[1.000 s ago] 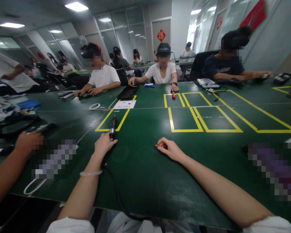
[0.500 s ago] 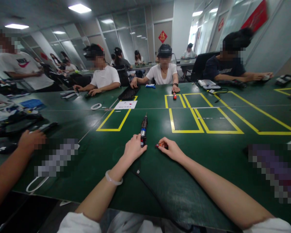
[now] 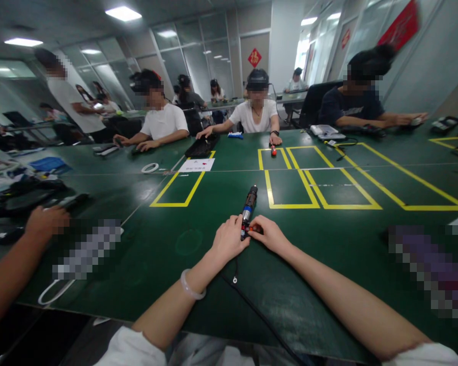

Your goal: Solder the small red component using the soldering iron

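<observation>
My left hand [image 3: 229, 238] is wrapped round the rear of a corded electric screwdriver [image 3: 249, 207], dark with a silver body and a blue band. Its tip points away from me, leaning a little right. My right hand [image 3: 270, 234] pinches a small red-and-dark piece [image 3: 257, 230] whose kind I cannot make out. That piece meets the screwdriver's rear end, close by my left fingers; the exact contact is hidden. From the tool a black cord [image 3: 259, 315] runs back towards me, with a small pale ring [image 3: 234, 280] near it.
Yellow tape outlines [image 3: 293, 206] mark the green table ahead. A white paper sheet [image 3: 197, 164] lies beyond, near a black tray [image 3: 202, 146]. On the left are a blurred power strip [image 3: 89, 249] and another person's hand [image 3: 48, 223]. Several people sit across the table.
My left hand has moved right with the electric screwdriver, which now tilts rightward and meets the red-and-dark piece. My right hand has stayed nearly in place. A standing person at left has turned and shifted.
</observation>
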Demonstrator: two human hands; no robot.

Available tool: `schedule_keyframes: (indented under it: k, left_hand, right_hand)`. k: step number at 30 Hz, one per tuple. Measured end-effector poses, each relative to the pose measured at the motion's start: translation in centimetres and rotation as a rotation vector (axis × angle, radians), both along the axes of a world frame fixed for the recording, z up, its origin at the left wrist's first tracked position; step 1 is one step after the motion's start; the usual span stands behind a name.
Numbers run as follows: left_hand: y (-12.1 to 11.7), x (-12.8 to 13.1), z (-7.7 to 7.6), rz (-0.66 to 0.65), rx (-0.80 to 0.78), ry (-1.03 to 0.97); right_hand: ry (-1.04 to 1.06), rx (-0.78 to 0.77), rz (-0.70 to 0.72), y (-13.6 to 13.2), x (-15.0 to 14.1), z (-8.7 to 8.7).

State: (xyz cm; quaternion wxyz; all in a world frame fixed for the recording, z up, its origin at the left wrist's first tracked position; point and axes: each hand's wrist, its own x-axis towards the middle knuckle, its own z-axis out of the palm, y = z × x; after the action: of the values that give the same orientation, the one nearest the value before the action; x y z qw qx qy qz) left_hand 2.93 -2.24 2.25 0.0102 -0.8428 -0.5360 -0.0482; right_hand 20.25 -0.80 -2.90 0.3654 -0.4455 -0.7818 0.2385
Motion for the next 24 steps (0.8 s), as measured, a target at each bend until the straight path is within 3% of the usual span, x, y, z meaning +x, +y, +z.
schedule_keyframes:
  k: [5,16,24]
  left_hand:
    - [0.1,-0.3,-0.4,0.000,0.000,-0.031]
    - [0.0,0.1,-0.7,0.034,0.032,-0.072]
    - [0.7,-0.9,-0.8,0.023,0.074,0.004]
  right_hand:
    - [0.051,-0.034,0.058,-0.3,-0.1,0.0]
    - [-0.137,0.058,0.022,-0.9,0.0,1.1]
    - [-0.071,0.016,0.064,-1.0,0.2,0.7]
